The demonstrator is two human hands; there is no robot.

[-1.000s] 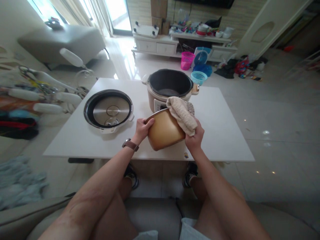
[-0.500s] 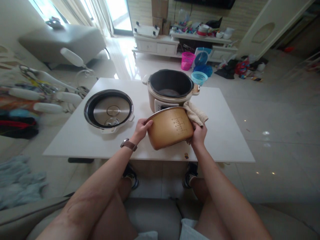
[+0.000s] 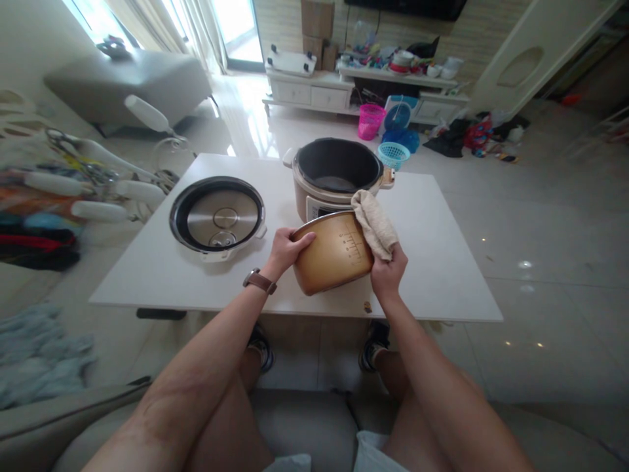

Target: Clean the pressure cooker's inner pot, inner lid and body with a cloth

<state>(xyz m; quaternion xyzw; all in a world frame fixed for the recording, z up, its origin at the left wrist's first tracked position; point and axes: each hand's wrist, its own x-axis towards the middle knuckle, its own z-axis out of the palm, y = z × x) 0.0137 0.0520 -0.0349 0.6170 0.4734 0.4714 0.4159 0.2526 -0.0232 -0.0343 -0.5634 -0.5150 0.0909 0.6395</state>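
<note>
A gold-coloured inner pot point(image 3: 331, 255) with measuring marks on its side is held tilted over the front of the white table. My left hand point(image 3: 287, 251) grips its left rim, the thumb lying on the outer wall. My right hand point(image 3: 390, 270) is closed on a beige cloth point(image 3: 376, 226) at the pot's right side; the cloth drapes by the rim, and some fingers are hidden. Behind the pot stands the pressure cooker body point(image 3: 339, 167), uncovered and dark inside. To the left lies the cooker lid point(image 3: 221, 216), its metal inner side facing up.
The white table point(image 3: 442, 275) carries the cooker parts and a small sticker point(image 3: 367, 307) near its front edge. A white lamp-like fixture with several arms point(image 3: 147, 115) is at the left. Beyond are a pink basket point(image 3: 371, 121), a blue basket point(image 3: 393, 154) and a cluttered TV cabinet point(image 3: 329, 98).
The cloth has shifted up and left along the pot's right rim with my right hand. My left thumb reaches further over the pot's wall.
</note>
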